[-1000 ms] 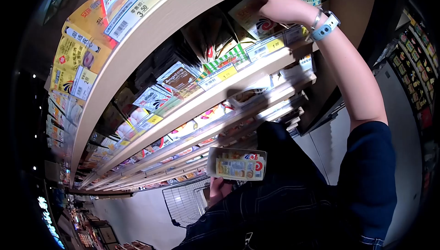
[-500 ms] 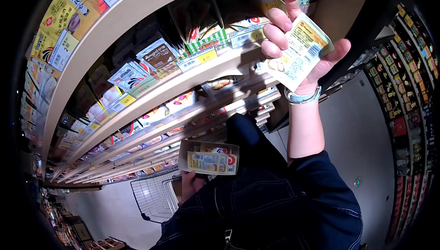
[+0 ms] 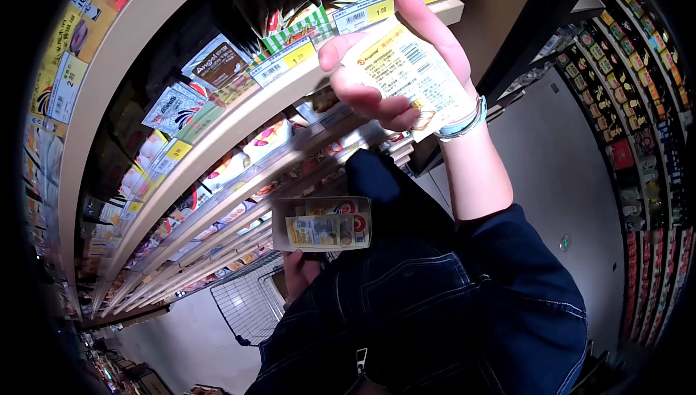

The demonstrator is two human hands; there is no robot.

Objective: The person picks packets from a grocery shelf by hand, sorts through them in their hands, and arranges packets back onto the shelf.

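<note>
My right hand (image 3: 395,76), raised in front of the shelf, is closed on a pale yellow Angel sachet (image 3: 417,72). The sachet lies across the palm with its printed text and barcode facing me. Lower down, my left hand (image 3: 299,273) grips a small open cardboard box (image 3: 279,222) from below; most of its fingers are hidden. Inside the box lie a few similar sachets (image 3: 322,231) with red round marks. Just left of my right hand, a green-striped display box (image 3: 297,29) of packets stands on the shelf.
A long shelf (image 3: 210,130) with several tiers of packets and price labels curves along the left. A wire shopping cart (image 3: 243,301) stands below my left hand. Stocked shelves (image 3: 645,90) line the far right, across the grey floor (image 3: 540,177).
My right hand has moved left and turned, with its fingers now curled over the sachet's lower left. The view has shifted slightly; my left hand still holds the box.
</note>
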